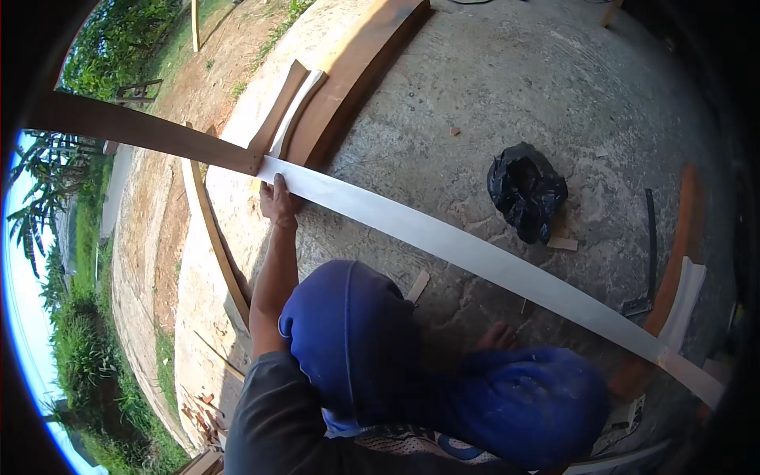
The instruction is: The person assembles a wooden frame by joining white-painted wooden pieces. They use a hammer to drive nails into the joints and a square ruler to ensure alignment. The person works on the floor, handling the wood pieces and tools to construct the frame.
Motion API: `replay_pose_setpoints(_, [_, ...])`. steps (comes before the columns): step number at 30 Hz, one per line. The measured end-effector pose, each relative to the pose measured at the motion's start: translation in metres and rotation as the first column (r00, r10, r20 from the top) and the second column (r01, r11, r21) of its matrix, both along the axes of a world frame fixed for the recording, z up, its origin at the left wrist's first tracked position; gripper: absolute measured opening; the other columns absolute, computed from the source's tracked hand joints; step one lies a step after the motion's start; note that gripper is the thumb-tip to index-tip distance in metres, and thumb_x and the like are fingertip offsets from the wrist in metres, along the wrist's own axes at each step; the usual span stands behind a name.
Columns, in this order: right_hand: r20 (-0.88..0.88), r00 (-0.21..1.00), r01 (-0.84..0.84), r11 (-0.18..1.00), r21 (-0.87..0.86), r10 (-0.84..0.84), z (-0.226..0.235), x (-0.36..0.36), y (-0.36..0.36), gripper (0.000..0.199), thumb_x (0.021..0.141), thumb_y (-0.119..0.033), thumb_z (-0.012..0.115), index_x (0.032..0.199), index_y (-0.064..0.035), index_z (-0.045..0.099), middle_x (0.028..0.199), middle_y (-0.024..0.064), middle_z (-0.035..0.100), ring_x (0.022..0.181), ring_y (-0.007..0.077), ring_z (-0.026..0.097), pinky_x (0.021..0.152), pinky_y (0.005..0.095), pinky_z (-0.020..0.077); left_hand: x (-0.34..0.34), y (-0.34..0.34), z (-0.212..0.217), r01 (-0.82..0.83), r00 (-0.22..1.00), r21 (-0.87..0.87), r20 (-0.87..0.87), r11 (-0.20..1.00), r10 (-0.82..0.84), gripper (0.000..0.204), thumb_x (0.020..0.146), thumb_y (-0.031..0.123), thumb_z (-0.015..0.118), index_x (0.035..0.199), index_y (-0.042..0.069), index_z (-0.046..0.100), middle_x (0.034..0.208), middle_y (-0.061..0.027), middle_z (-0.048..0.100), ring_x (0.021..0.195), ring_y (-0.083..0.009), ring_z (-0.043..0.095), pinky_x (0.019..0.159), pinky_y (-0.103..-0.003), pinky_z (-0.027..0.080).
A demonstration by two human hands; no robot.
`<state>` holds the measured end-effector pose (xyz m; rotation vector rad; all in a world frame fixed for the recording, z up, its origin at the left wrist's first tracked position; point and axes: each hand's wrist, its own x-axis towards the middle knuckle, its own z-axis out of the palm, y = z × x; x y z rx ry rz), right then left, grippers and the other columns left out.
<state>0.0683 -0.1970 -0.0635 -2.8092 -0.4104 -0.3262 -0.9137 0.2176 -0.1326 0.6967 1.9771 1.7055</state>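
Left hand (277, 202) presses flat on long white board (443, 237); right hand unseen; firm, even pressure should keep it steady.

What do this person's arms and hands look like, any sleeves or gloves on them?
The left hand is bare, with no glove, and the forearm is uncovered up to a short dark grey sleeve near the shoulder. No watch or ring shows. The right hand is hidden behind the blue trousers.

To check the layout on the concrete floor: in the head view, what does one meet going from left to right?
Green plants → left hand on the long pale board → black plastic bag → small wood offcut → dark metal bar → reddish plank.
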Motion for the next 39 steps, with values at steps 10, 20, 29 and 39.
replay_pose_setpoints(10, [-0.575, -0.057, -0.537, 0.460, 0.707, 0.816, 0.085, -0.369, 0.395, 0.014, 0.101, -0.024, 0.062, 0.096, -0.0109, 0.059, 0.067, -0.0094, 0.043, 0.052, -0.0016, 0.032, 0.044, 0.0211, 0.0220, 0.004, 0.004, -0.012, -0.159, 0.983, 0.084, -0.081, 0.984, 0.165, 0.064, 0.087, 0.046, 0.072, 0.134, 0.005, 0.061, 0.108, -0.0182, 0.069, 0.117, -0.0305, 0.054, 0.104, -0.045, 0.040])
replay_pose_setpoints(20, [-0.586, -0.356, -0.926, -0.191, 0.325, 0.728, 0.011, -0.638, 0.575, 0.038, 0.093, -0.034, 0.067, 0.080, 0.0007, 0.060, 0.070, 0.0071, 0.056, 0.064, 0.0182, 0.052, 0.060, 0.0382, 0.0431, 0.018, -0.004, 0.023, -0.311, 0.906, -0.285, -0.379, 0.907, 0.191, 0.061, 0.087, 0.049, 0.068, 0.136, 0.015, 0.059, 0.126, -0.0253, 0.055, 0.124, -0.0450, 0.047, 0.106, -0.055, 0.037])
replay_pose_setpoints(29, [-0.771, -0.253, -0.964, -0.084, 0.253, 0.585, 0.005, -0.664, 0.589, 0.032, 0.097, -0.034, 0.064, 0.093, -0.0017, 0.063, 0.071, 0.0060, 0.056, 0.060, 0.0124, 0.056, 0.053, 0.0333, 0.0436, 0.022, -0.005, 0.014, -0.340, 0.904, -0.248, -0.353, 0.907, 0.242, 0.074, 0.085, 0.046, 0.073, 0.141, 0.004, 0.049, 0.154, -0.0311, 0.033, 0.147, -0.0507, 0.021, 0.119, -0.058, 0.015])
replay_pose_setpoints(39, [-0.601, -0.493, -0.868, -0.310, 0.387, 0.629, 0.048, -0.698, 0.577, 0.029, 0.100, -0.029, 0.059, 0.091, -0.0011, 0.062, 0.070, 0.0028, 0.056, 0.067, 0.0105, 0.049, 0.060, 0.0321, 0.0414, 0.025, -0.005, 0.021, -0.334, 0.922, -0.285, -0.296, 0.899, 0.249, 0.088, 0.083, 0.045, 0.077, 0.143, -0.006, 0.038, 0.153, -0.0286, 0.033, 0.148, -0.0455, 0.018, 0.121, -0.053, 0.016])
